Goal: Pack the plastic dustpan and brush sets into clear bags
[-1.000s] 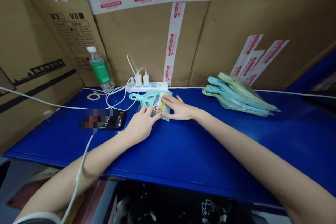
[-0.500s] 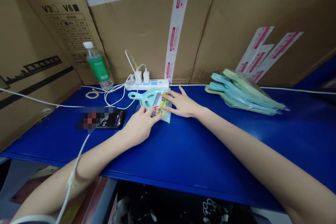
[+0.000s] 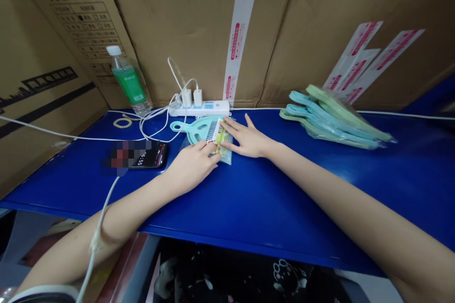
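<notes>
Light's med-dim here, prob. from overhead: pale glare on RHS of the blue surface (image 3: 270,208), small highlights on the plastic wrap (image 3: 341,125). Cardboard (image 3: 185,33) darker twd top corners; wide-angle stretch on the forearms (image 3: 330,194). Pack label (image 3: 219,132) print's soft, pixelated patch (image 3: 122,157) partly over phone (image 3: 152,156).

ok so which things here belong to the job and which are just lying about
Job:
dustpan, bagged, left hand and right hand on it
label
probably the bagged stack, similar handles

Seemingly just lying about:
bottle
phone
power strip
chargers
coiled band
</notes>
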